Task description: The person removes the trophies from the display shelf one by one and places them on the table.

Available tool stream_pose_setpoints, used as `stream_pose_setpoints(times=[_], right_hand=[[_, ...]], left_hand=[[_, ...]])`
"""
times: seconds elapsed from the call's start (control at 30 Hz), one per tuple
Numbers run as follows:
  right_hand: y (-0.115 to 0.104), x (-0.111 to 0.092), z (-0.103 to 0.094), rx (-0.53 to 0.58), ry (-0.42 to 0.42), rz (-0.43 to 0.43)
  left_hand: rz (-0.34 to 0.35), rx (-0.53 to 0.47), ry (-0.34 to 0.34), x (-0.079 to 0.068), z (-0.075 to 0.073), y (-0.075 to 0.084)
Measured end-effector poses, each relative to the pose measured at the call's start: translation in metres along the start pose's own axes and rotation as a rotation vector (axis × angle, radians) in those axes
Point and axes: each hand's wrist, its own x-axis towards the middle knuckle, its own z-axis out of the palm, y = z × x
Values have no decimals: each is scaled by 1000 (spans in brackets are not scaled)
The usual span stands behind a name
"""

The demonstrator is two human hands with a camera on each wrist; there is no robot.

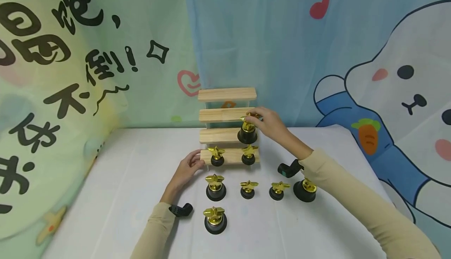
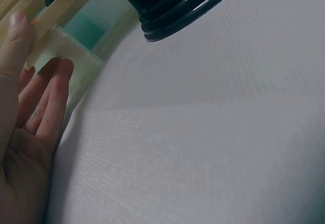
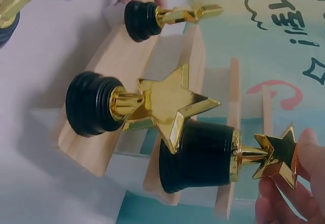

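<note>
A four-step wooden display rack (image 1: 230, 155) with clear side supports stands at the back of the white table. Thumb on the lowest plank and fingers beneath it, my left hand (image 1: 187, 169) holds the rack's left end. My right hand (image 1: 269, 124) pinches the gold star of a black-based star trophy (image 1: 247, 134). Its base is at the right end of the second plank from the bottom. Two smaller star trophies, one on the left (image 1: 217, 160) and one on the right (image 1: 248, 159), stand on the lowest plank. The right wrist view shows the pinched star (image 3: 277, 155) between thumb and fingers.
In front of the rack, several more trophies stand on the table: two larger ones at left (image 1: 215, 191) (image 1: 215, 224), two small ones (image 1: 248, 191) (image 1: 276, 193). Another large trophy (image 1: 303, 191) tilts near my right sleeve. A printed cloth backdrop (image 1: 282, 55) hangs behind.
</note>
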Motion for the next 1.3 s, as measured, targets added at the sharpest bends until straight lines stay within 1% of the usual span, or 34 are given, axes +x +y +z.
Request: stream_pose_setpoints(times=[0.1,0.23,0.27,0.33,0.4,0.5,0.57,0.67,0.83,0.93,1.03,1.17,1.3], right_hand=[[1,1,-1,10,18,-11],[3,1,-1,4,30,-21],[4,0,-1,3,31,-27],[5,-1,-1,1,37,-38],[8,-2,-1,5,41,-48],[11,-5,-3,22,47,-40],[11,-6,-7,32,49,-29],[9,-7,-15,46,58,-11],[0,-10,-32,73,102,5],[-7,-16,-42,94,138,17],[-19,-25,-50,122,153,30],[-38,-42,-57,156,129,13],[-53,-65,-54,200,49,-7]], left_hand=[[7,6,-3,2,-1,1],[-2,-3,-14,3,0,2],[-12,-11,-20,3,0,2],[-38,-19,-31,0,1,8],[-41,-24,-30,-1,3,8],[-39,-15,-29,-3,5,6],[-24,-9,-17,-1,7,-1],[-28,-4,-9,-2,7,-2],[-21,-5,-2,-4,6,-2],[-19,0,-13,-5,6,-2],[-21,6,-14,-4,4,-2],[-4,21,1,-1,2,-1],[10,24,1,1,0,0]])
